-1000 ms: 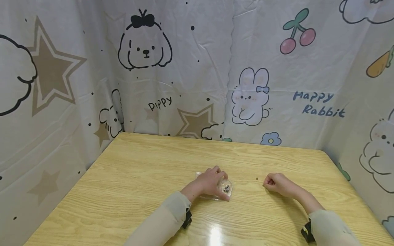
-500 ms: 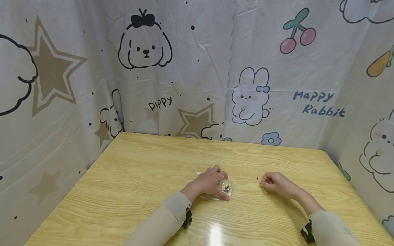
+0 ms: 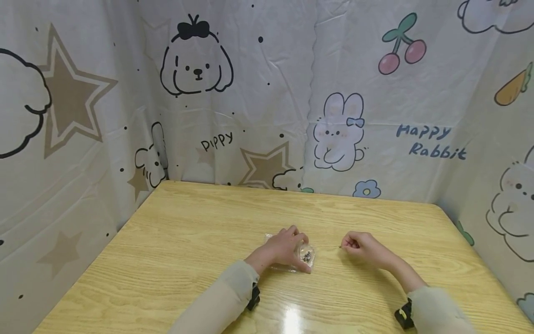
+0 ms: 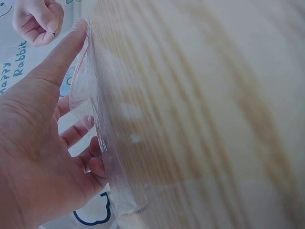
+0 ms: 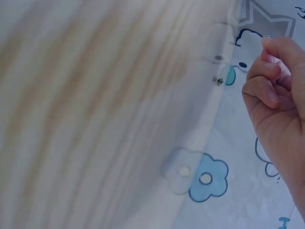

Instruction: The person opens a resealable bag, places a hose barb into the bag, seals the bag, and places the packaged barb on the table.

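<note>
My left hand (image 3: 285,248) holds a clear plastic bag (image 3: 269,237) on the table, thumb and fingers curled about its mouth. In the left wrist view the thumb lies along the rim of the bag (image 4: 78,93). Several tiny dark pieces (image 3: 307,256) show inside; their kind is too small to tell. To the right, my right hand (image 3: 365,248) pinches a tiny dark piece (image 5: 267,36) between thumb and forefinger, apart from the bag. Another tiny dark, shiny piece (image 5: 218,81) lies on the table in the right wrist view; in the head view it is hidden.
The wood-grain table (image 3: 200,222) is backed and flanked by a printed curtain (image 3: 258,93) that meets its far edge. Black wrist straps (image 3: 403,315) sit at both sleeves.
My right hand has moved left toward the bag with the pinched piece, and now covers the piece that lay beside it on the table. My left hand stays in place.
</note>
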A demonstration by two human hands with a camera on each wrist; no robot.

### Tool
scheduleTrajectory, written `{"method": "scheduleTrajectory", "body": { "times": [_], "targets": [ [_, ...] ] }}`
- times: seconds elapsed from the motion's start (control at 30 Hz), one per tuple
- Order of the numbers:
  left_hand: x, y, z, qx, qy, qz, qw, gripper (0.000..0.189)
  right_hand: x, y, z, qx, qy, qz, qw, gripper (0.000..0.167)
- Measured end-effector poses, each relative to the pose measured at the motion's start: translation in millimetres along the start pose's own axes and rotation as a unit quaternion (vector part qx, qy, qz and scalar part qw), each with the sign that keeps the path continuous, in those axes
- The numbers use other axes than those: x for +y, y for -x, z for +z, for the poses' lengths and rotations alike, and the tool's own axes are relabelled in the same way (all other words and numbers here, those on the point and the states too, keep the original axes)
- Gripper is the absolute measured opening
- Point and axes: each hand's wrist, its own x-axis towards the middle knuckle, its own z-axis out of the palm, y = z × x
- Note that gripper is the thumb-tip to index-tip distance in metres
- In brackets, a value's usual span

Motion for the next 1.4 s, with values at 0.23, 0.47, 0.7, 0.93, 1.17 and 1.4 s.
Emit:
{"method": "scheduleTrajectory", "body": {
  "times": [0.23,0.47,0.7,0.93,1.17,1.4],
  "targets": [
    [0.1,0.1,0.1,0.000,0.002,-0.004,1.0000,0.075,-12,-11.9,9,0.002,-0.009,-0.015,0.9998,0.006],
    [-0.6,-0.7,1.0,0.000,0.001,-0.003,1.0000,0.075,-21,-22.0,18,-0.008,-0.025,-0.036,0.9990,0.005],
    [-1.2,-1.3,1.8,0.003,0.000,-0.001,1.0000,0.076,-29,-32.1,29,-0.027,-0.023,-0.053,0.9980,0.005],
    [-0.7,-0.9,1.2,0.004,-0.003,0.000,1.0000,0.076,-36,-40.7,38,-0.058,-0.003,-0.066,0.9962,0.005],
    [0.5,0.6,0.1,0.002,-0.015,0.003,0.9999,0.079,-43,-45.0,42,-0.071,0.026,-0.069,0.9947,0.006],
    [-0.9,-1.2,1.5,0.001,-0.018,0.001,0.9998,0.078,-42,-44.9,41,-0.054,0.025,-0.061,0.9964,0.007]
  ]
}}
